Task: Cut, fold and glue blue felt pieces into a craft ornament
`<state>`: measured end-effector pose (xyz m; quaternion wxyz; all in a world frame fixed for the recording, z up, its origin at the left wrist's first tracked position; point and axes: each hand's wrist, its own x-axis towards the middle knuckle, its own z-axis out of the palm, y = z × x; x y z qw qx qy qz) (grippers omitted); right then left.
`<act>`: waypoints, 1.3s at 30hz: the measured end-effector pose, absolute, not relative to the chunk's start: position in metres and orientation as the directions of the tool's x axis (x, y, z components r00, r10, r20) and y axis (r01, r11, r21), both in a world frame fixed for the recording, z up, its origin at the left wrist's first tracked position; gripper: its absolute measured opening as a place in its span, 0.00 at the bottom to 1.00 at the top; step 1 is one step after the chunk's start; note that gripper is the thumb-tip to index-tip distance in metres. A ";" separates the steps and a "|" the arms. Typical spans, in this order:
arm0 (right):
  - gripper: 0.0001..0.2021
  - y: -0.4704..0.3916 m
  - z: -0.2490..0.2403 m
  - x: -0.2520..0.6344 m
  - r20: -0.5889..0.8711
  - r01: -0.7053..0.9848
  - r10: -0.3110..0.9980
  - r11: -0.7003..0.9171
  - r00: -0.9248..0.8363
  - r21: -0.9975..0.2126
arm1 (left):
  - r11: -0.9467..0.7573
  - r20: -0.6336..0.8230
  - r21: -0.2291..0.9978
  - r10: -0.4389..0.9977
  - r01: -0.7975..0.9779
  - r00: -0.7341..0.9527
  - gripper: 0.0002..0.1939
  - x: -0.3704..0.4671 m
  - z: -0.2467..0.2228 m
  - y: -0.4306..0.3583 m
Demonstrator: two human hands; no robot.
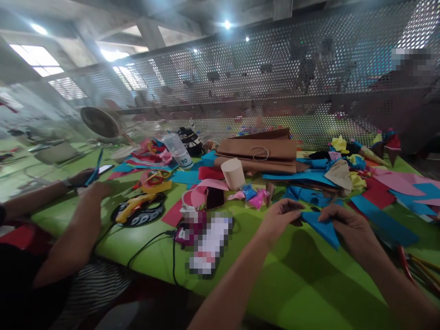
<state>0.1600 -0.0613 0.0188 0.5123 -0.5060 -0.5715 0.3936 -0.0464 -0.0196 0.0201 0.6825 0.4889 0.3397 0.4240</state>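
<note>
A folded triangular piece of blue paper [321,228] is held above the green table between both my hands. My left hand [282,216] pinches its left corner between thumb and fingers. At the right edge, my right hand [349,229] grips the same piece, thumb in front. One point of the triangle hangs down below the right fingers. Just beyond my hands lie more blue sheets [305,196] and small wrapped bundles in pink [258,199] and blue [247,191].
A phone [213,245] and a purple device with cables [185,234] lie left of my arm. Behind stand a beige roll [233,174], brown sheets [256,153] and a clear cup [178,150]. A yellow glue gun [135,206] rests near a co-worker's arms [82,215]. Scissors [405,266] lie right.
</note>
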 end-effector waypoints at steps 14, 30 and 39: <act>0.19 -0.064 0.037 0.155 0.026 0.151 0.998 0.017 0.057 -0.988 | -0.054 0.024 0.996 0.920 0.065 0.392 0.14 -0.047 0.015 -0.017; 0.18 -0.056 0.020 0.154 0.049 0.207 0.998 0.054 -0.028 -0.977 | -0.293 0.149 0.914 0.886 0.281 0.440 0.21 -0.048 0.020 -0.024; 0.24 -0.064 0.036 0.153 0.023 0.061 0.998 0.019 0.062 -0.998 | -0.045 0.008 0.990 0.964 0.134 0.267 0.24 -0.041 0.003 -0.019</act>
